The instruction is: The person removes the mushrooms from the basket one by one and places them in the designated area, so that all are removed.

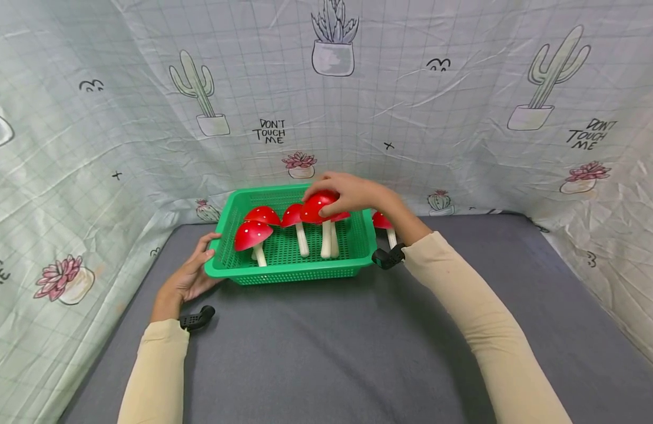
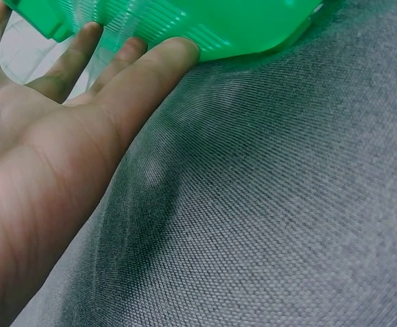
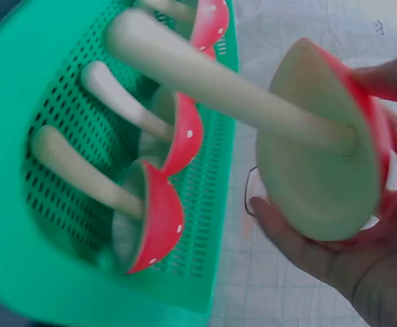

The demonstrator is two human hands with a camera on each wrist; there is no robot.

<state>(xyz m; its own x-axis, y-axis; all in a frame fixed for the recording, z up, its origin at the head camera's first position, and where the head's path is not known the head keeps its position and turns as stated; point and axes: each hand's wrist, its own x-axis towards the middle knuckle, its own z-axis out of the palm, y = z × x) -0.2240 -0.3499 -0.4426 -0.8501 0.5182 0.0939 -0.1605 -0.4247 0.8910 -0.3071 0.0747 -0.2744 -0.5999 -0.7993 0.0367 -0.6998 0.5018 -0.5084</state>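
My right hand (image 1: 347,191) grips a red-capped toy mushroom (image 1: 318,206) by its cap, over the right part of a green plastic basket (image 1: 294,270). In the right wrist view, the fingers curve round this mushroom's cap (image 3: 321,177), and its pale stem points toward the basket. Several more mushrooms with white-dotted red caps lie inside; one cap (image 1: 253,234) is near the left end, and another mushroom (image 1: 302,235) lies mid-basket. My left hand (image 1: 191,274) touches the basket's left end; its fairly straight fingers (image 2: 147,75) rest against the green wall.
One more mushroom (image 1: 381,221) stands outside the basket, just past its right end and partly behind the right forearm. Grey cloth (image 1: 305,353) covers the table. A printed fabric curtain (image 1: 390,106) hangs close behind the basket and along both sides.
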